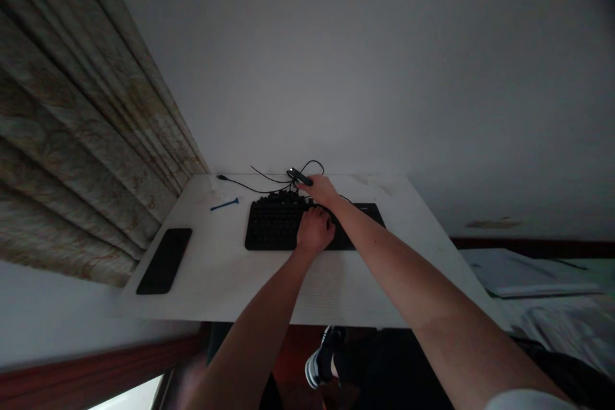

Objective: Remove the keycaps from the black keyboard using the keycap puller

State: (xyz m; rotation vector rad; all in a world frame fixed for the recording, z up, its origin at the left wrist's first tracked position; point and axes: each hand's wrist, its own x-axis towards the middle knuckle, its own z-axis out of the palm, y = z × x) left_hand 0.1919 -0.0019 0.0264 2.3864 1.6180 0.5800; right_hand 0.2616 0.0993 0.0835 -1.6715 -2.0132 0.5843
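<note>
A black keyboard lies flat on the white table. My left hand presses on its middle with curled fingers. Just beyond the keyboard's far edge, my right hand is closed around a dark slim tool with a shiny tip, pointing up and left. What kind of tool it is does not show clearly. Small loose black pieces, probably keycaps, form a pile along the far left edge of the keyboard. A thin black cable loops behind the pile, its plug lying at the left.
A small blue tool with a flared end lies left of the keyboard. Nearer the left edge is a black phone. A curtain hangs at the left, and a wall rises behind the table.
</note>
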